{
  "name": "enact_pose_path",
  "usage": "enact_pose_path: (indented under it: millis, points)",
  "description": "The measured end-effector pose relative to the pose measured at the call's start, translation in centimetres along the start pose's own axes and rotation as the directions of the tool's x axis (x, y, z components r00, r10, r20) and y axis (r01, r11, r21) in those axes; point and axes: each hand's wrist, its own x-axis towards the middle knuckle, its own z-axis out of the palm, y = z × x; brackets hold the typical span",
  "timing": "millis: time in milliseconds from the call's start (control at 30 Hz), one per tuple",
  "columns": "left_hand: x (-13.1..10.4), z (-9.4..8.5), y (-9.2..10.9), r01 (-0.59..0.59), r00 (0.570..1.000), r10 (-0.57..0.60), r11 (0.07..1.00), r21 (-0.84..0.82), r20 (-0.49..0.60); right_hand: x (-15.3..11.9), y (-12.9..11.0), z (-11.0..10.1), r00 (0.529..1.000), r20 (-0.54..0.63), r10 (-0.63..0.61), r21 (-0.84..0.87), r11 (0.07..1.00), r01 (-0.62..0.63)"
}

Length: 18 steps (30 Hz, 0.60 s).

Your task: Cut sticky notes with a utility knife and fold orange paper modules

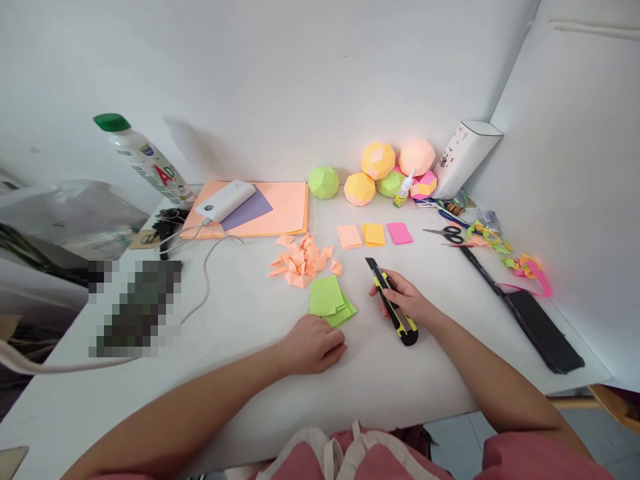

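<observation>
My right hand [403, 297] is wrapped round a black and yellow utility knife [399, 313], raised over the white table with its dark blade end pointing away from me. My left hand [313, 345] rests on the table in a loose fist, with nothing visible in it. Just beyond its knuckles lie several green paper squares [327, 299], fanned out at the right. A heap of folded peach paper pieces [300, 260] sits behind them. Small stacks of peach [349, 237], yellow [374, 234] and pink paper [400, 233] lie in a row beyond the knife.
Paper balls [379, 160] and a small glue bottle [404, 189] stand by the wall. Scissors [450, 233], paper strips [537, 277] and a black case [543, 327] lie right. Left are a power bank [226, 201] on large sheets, a cable [206, 277] and a white bottle [147, 160].
</observation>
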Motion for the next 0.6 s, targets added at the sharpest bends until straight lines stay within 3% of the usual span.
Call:
enact_pose_path:
  millis: [600]
  points:
    - [-0.08,0.12,-0.01,0.003,1.0,-0.003,1.0,-0.009,0.014,-0.19,-0.37,0.27,0.999,-0.017,0.04,0.028,0.999,-0.04]
